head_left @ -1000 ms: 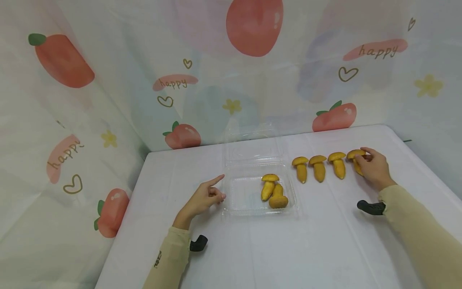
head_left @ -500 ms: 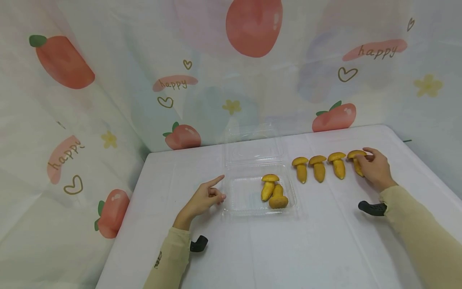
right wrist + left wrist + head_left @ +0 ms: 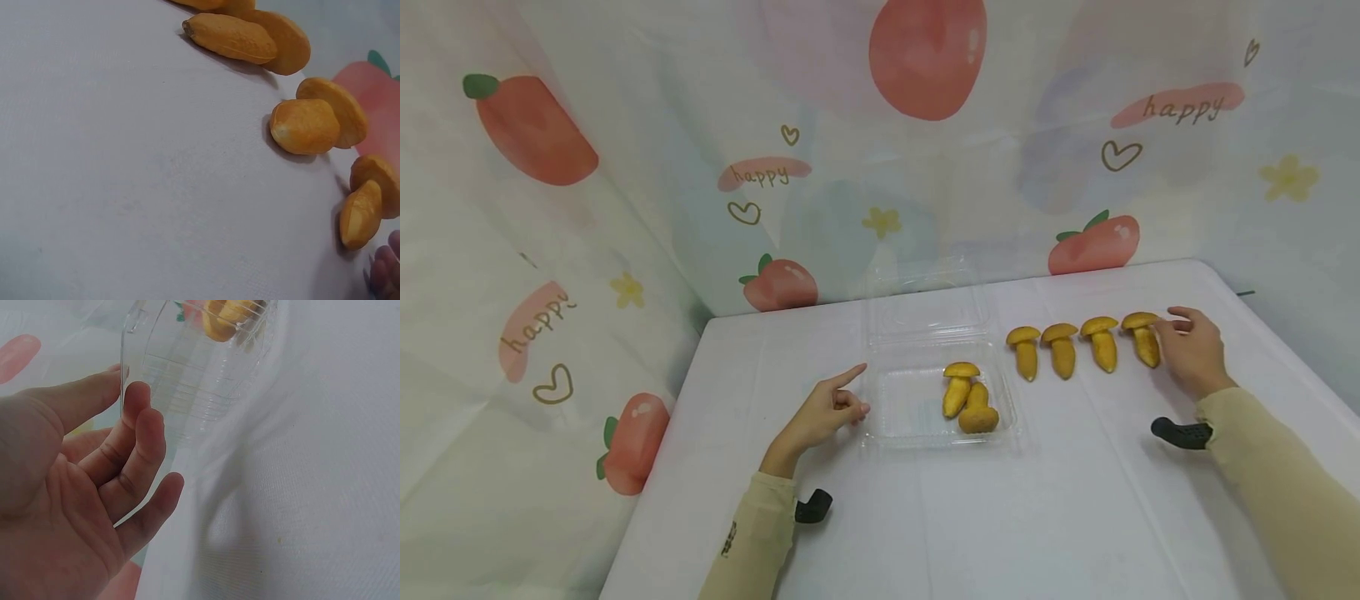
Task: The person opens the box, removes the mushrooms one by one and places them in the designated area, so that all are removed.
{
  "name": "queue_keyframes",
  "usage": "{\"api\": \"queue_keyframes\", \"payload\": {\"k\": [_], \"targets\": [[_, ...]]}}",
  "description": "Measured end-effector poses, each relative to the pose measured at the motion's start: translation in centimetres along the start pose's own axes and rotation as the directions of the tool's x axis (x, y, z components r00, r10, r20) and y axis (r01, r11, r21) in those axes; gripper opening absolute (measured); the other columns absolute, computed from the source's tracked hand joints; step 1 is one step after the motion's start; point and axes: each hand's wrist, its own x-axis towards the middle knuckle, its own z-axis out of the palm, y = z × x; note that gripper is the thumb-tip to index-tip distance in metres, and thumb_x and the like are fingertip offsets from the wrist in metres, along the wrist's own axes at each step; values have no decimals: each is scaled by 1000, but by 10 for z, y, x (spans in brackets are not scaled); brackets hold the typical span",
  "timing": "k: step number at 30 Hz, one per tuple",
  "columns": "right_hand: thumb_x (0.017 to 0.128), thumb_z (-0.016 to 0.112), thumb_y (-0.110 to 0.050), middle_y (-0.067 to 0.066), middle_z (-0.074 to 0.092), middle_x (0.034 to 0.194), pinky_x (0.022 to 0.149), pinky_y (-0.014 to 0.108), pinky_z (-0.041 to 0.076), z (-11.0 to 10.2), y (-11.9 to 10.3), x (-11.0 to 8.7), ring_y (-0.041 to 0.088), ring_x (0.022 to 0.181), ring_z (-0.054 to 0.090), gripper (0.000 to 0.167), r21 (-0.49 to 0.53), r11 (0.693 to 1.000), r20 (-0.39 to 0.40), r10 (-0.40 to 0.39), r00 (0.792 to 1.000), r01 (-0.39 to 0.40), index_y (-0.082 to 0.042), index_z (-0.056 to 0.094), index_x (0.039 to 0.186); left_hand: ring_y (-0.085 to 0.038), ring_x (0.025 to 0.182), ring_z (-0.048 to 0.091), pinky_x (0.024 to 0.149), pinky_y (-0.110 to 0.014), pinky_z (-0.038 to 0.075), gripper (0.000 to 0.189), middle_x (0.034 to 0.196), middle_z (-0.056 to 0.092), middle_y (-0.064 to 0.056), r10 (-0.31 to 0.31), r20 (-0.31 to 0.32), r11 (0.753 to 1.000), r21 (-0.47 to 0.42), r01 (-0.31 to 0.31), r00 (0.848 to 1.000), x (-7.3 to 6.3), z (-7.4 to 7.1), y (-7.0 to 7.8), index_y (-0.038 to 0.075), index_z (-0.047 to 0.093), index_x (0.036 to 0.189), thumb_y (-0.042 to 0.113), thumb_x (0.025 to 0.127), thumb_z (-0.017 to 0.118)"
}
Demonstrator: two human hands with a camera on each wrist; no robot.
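At the left rim of a clear plastic clamshell box [image 3: 910,404], my left hand [image 3: 820,412] has its index finger extended to the edge. Its other fingers are loosely bent, and nothing lies in the palm in the left wrist view. Two yellow mushrooms [image 3: 957,390] lie inside the box at its right side. To the right of the box, several more mushrooms stretch in a row, caps toward the back. My right hand [image 3: 1197,350] is just beside the rightmost mushroom [image 3: 1145,342], holding nothing. In the right wrist view its fingertips [image 3: 381,275] show near that mushroom's stem.
The box's clear lid [image 3: 928,308] stands raised behind it, leaning toward the printed backdrop [image 3: 835,100]. A white cloth [image 3: 1000,525] covers the table. A black curved piece sticks out at each wrist.
My right hand has let go of the rightmost mushroom and drawn back a little to the right. That mushroom now lies at the end of the row. My left hand stays put.
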Motion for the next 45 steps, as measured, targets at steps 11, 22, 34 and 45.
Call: {"api": "queue_keyframes", "payload": {"k": [11,22,34,45], "targets": [[104,39,-34,25,44,148,77,20,34,-10,-17,-3,22,109,49,58,22,1000,-133,8,991,-5,-1,41,151,-16,73,61,71,-21,51,72,84,68,-28,3,0,1000,-7,-3,1000,0,0,1,-1,29,157,3,96,66],[106,39,-37,25,43,150,80,19,38,-5,-40,-13,24,112,47,59,48,998,-104,-37,994,42,-2,39,153,-13,72,61,72,-21,51,72,83,70,-24,-8,-2,1000,-9,8,1000,0,2,-2,1,29,158,2,95,65],[106,43,-31,24,53,136,77,7,39,12,-75,-39,-3,95,43,51,75,966,-71,-244,967,249,1,47,145,-13,72,61,72,-20,50,72,82,69,-24,-7,-10,1000,-3,7,1000,1,0,-1,1,30,158,1,95,65],[108,44,-33,26,55,133,79,3,35,26,-97,-63,25,112,50,49,85,919,30,-389,921,386,1,49,142,-16,72,61,72,-20,49,72,80,69,-20,-13,-13,1000,6,13,1000,0,1,0,0,30,158,1,95,65]]}}
